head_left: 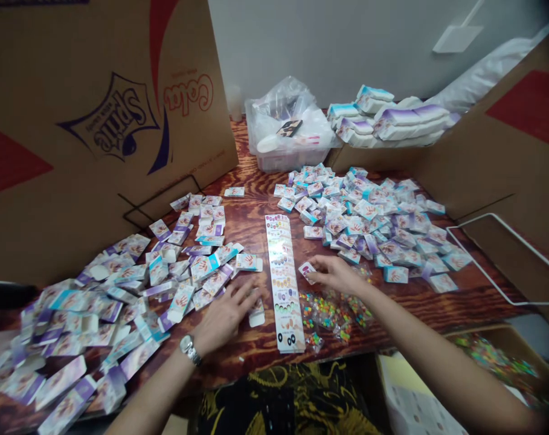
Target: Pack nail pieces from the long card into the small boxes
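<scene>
My left hand [226, 314], with a silver watch at the wrist, is spread low over the table beside a small white box [256, 311] with its flap open. The fingers are apart. A folded printed card [307, 272] is pinched between the thumb and fingers of my right hand [331, 275]. Between the hands lies a long stack of printed leaflets [285, 290] with rows of coloured pictures. Small clear bags of colourful pieces [331, 314] lie just below my right hand.
Small boxes, several open, are heaped at left [129, 275]; another pile [369, 217] lies at right. Behind stand a plastic tub [278, 160] and wrapped packs [410, 124]. Large cartons [97, 121] flank the table [251, 205]. A box of colourful pieces [496, 356] sits lower right.
</scene>
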`<act>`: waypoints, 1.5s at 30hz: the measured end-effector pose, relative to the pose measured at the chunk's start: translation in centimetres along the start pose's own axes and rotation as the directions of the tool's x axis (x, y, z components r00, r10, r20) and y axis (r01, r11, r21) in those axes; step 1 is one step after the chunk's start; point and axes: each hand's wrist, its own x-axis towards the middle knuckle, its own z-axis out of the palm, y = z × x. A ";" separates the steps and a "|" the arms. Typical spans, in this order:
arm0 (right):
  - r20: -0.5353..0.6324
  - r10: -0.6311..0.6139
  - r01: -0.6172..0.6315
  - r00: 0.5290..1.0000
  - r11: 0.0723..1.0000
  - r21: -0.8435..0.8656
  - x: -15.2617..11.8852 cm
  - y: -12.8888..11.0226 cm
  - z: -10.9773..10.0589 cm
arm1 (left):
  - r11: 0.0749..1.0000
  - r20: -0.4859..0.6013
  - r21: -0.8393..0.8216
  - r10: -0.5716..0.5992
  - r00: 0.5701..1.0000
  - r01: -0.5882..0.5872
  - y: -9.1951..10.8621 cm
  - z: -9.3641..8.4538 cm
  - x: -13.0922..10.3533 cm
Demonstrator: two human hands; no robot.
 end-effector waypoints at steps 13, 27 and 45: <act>-0.035 -0.299 0.294 0.953 0.949 -0.113 -1.7 -6.8 3.1 | 0.991 0.059 0.054 0.119 0.991 -0.122 -0.7 0.4 0.7; -0.017 -0.396 0.379 0.918 0.891 -0.249 -1.8 -7.9 5.3 | 0.958 -0.002 -0.276 -0.077 0.997 0.073 0.6 0.0 -1.3; 0.012 -0.471 0.454 0.882 0.843 -0.287 -1.5 -9.9 5.7 | 0.916 -0.155 -0.377 -0.210 0.965 0.139 3.1 -1.0 -0.5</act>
